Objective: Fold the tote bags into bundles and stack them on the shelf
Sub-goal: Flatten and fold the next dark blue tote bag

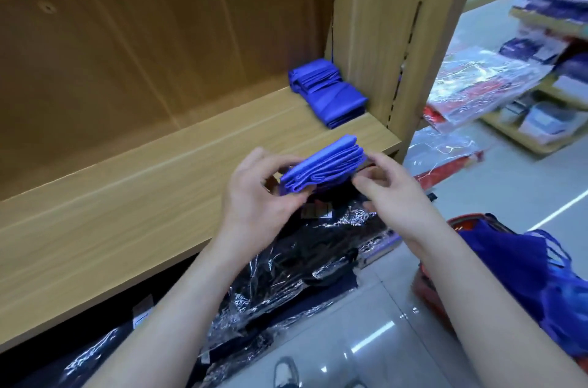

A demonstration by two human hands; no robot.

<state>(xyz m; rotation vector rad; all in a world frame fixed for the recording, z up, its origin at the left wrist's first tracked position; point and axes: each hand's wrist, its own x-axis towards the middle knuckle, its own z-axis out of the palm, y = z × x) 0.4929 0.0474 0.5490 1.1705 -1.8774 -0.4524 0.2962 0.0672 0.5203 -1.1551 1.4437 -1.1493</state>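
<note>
Left hand (254,193), right hand (391,187) each pinch an end of tote bundle (321,165); likely light, limp, springs open: clamp across layers.

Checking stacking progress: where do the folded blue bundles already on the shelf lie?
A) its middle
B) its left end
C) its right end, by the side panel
C: the folded blue bundles lie at the shelf's right end, beside the upright side panel.

A blue folded fabric bundle (321,166) is seen; light wood grain is shown on the wooden shelf board (127,197).
</note>
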